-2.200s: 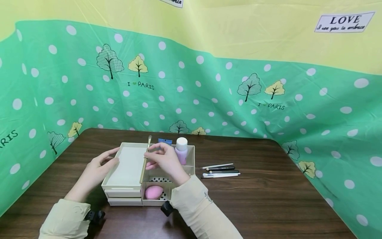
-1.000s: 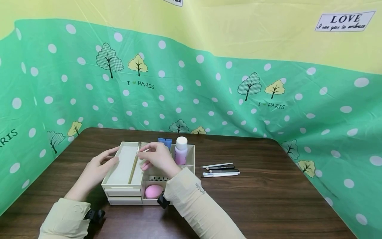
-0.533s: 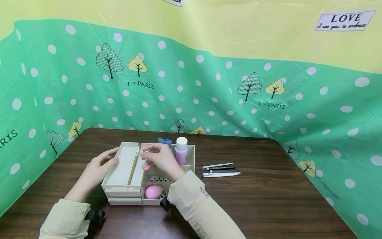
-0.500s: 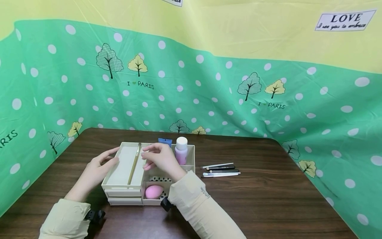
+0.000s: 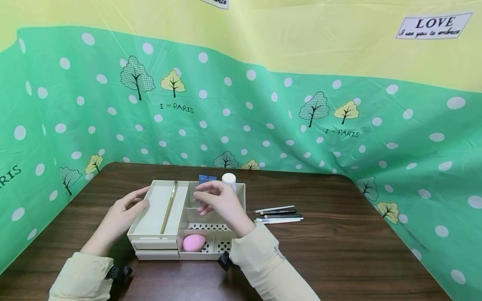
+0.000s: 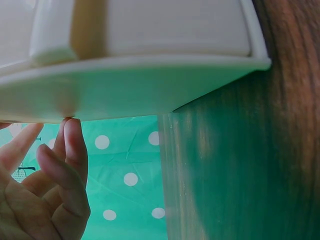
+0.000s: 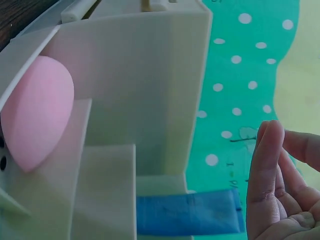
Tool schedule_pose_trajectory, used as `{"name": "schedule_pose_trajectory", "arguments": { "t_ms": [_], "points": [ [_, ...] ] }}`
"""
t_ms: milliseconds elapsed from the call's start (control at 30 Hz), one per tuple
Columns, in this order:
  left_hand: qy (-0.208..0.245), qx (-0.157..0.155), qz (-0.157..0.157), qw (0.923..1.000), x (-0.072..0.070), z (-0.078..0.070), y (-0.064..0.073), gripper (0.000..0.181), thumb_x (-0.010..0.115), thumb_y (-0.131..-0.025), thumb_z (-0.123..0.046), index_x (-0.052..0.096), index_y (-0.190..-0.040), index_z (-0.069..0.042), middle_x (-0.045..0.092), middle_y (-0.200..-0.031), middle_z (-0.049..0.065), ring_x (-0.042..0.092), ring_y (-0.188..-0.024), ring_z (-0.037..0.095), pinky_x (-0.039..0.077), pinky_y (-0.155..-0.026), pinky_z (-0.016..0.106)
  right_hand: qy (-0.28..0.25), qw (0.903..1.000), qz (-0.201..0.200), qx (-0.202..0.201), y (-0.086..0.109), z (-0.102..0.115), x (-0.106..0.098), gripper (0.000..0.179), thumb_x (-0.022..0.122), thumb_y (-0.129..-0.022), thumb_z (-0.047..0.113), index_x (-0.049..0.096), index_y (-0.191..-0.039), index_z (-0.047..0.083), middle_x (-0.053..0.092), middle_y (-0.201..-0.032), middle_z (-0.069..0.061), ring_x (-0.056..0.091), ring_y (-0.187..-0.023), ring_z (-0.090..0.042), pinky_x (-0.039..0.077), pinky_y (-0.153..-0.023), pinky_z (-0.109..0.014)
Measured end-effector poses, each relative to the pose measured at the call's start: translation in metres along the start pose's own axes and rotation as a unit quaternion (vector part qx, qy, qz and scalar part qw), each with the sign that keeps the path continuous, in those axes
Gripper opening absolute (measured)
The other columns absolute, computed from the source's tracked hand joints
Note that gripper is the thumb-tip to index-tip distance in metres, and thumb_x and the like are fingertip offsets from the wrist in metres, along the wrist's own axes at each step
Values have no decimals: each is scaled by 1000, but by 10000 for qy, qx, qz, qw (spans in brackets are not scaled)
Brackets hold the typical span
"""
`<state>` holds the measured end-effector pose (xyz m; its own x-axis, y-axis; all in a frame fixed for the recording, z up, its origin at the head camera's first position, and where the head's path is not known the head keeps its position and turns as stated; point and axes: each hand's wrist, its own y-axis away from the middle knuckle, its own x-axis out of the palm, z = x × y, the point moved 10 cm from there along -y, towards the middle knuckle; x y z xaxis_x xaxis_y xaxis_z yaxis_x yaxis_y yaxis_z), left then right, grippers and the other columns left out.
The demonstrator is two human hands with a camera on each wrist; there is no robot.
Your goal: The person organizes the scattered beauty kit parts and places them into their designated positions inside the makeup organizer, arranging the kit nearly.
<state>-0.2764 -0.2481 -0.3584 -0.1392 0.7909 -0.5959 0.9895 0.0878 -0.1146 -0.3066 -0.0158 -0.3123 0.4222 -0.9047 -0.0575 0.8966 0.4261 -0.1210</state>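
A cream cosmetics organizer (image 5: pixel 152 243) stands on the table, drawers on the left and open compartments on the right. My left hand (image 5: pixel 122 215) touches its left side wall, fingertips against the surface in the left wrist view. In the top tray lies a gold-handled makeup brush (image 5: pixel 168 211), lengthwise. Over the rear compartments hovers my right hand (image 5: pixel 222 205), loosely bent and holding nothing. A pink makeup sponge (image 5: pixel 194 243) sits in the front compartment. Behind the right hand stand a blue tube (image 5: pixel 207 179) and a white-capped bottle (image 5: pixel 228 179), whose body is mostly hidden.
Several black and white makeup brushes (image 5: pixel 288 216) lie on the dark wooden table (image 5: pixel 339 246), to the right of the organizer. A green and yellow printed cloth (image 5: pixel 263 113) hangs behind the table.
The right hand carried the gold-handled brush left into the top tray and let go of it, then drew back to the right. The left hand has stayed at the organizer's side.
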Motion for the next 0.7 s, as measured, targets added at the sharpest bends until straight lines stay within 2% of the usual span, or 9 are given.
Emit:
{"name": "schedule_pose_trajectory", "arguments": {
  "t_ms": [100,533,700],
  "points": [
    [11,2,13,10000,1,1,0,54,50,-103,-35,43,-150,-10,60,-129,28,55,-118,39,44,-87,40,28,9999,-91,-40,7,4,-9,30,67,-91,8,64,-116,-9,71,-96,-26,64,-59,-10,57,-61,-28],
    [5,92,-74,9999,-2,-1,0,53,51,-103,-33,45,-149,-9,61,-126,27,56,-116,37,45,-84,36,68,9985,-404,-374,32,21,-41,33,69,-89,8,64,-116,-10,72,-82,-5,64,-62,-12,57,-63,-29],
    [-17,91,-74,9999,-2,-2,0,53,51,-103,-33,45,-149,-9,61,-126,27,56,-116,38,45,-84,36,78,9975,-607,-366,41,25,-54,30,69,-89,7,65,-115,-9,70,-78,1,65,-64,-12,55,-63,-28]
  ]
}}
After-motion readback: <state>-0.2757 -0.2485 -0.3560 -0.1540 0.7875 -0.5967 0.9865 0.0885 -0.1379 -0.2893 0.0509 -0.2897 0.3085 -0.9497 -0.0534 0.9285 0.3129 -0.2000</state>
